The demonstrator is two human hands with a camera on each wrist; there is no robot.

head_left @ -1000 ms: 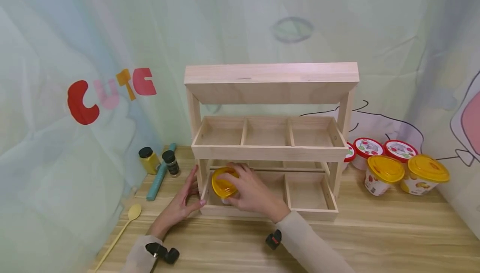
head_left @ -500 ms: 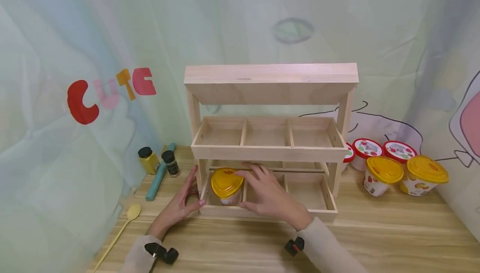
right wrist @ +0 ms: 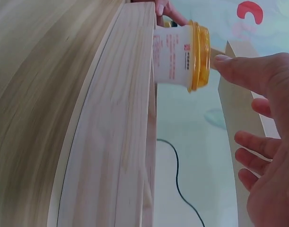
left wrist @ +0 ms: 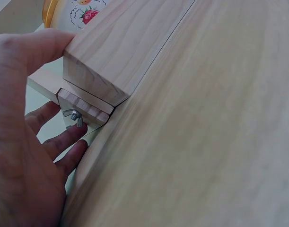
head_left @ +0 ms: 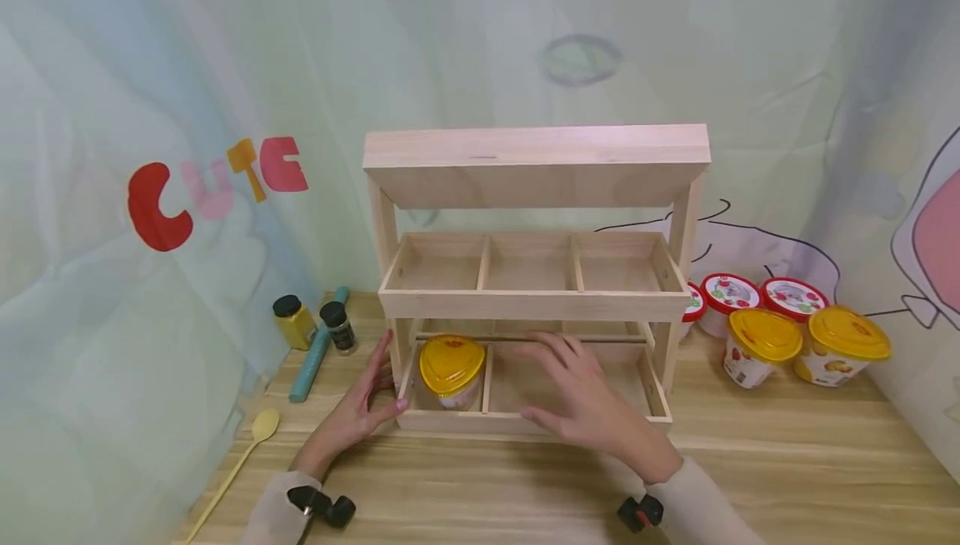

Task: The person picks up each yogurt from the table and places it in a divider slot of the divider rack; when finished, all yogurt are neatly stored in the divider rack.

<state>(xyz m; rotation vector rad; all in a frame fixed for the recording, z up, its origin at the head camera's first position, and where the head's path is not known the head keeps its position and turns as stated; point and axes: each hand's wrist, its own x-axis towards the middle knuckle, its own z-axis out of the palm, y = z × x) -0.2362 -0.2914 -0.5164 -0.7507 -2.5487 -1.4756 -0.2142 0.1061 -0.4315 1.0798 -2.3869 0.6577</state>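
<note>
left hand [head_left: 358,412]: fingers straight, pressing wooden rack [head_left: 536,305] at lower-left corner | right hand [head_left: 592,407]: fingers spread, empty, before rack's lower tier | yellow-lidded cup [head_left: 450,372]: lower-left compartment

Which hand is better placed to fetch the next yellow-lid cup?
Right, probably. The right hand is open and free, on the side of the yellow-lid cups. The left hand rests against the rack's left corner.

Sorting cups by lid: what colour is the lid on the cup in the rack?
Yellow lid, clearest in the head view.
</note>
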